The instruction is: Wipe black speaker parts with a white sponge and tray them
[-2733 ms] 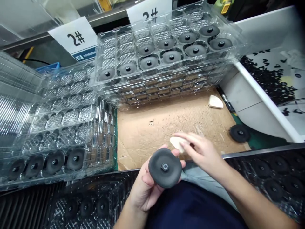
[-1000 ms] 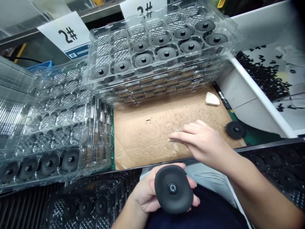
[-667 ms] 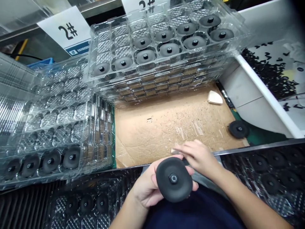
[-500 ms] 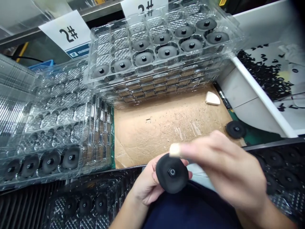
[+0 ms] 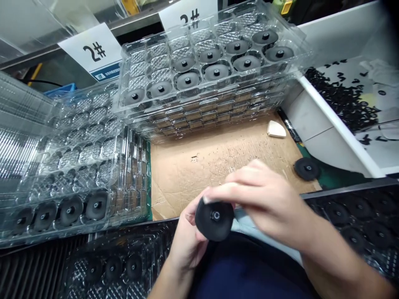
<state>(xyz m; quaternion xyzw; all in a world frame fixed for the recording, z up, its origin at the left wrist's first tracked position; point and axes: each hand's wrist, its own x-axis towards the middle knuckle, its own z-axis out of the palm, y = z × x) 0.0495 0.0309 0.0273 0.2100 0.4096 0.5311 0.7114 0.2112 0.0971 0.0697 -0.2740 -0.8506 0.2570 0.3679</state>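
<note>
My left hand [image 5: 187, 241] grips a round black rubber disc [image 5: 214, 219] with a small hub in its middle, held above my lap at the table's near edge. My right hand [image 5: 264, 199] reaches over from the right with its fingers pressed together on the disc's top rim. A small pale piece shows at its fingertips, too blurred to name. A clear stack of trays [image 5: 137, 58] with several like discs stands at the back. A second stack [image 5: 18, 195] stands at the left.
A brown cardboard sheet [image 5: 193, 166] covers the table's middle. A pale wedge [image 5: 276, 130] and a loose black disc [image 5: 307, 168] lie at its right. A white bin [image 5: 314, 99] of small black parts stands at the right. Dark trays [image 5: 368, 195] line the near edge.
My right hand has come down from the cardboard onto the disc's top rim. My left hand has lifted the disc a little and shifted it left.
</note>
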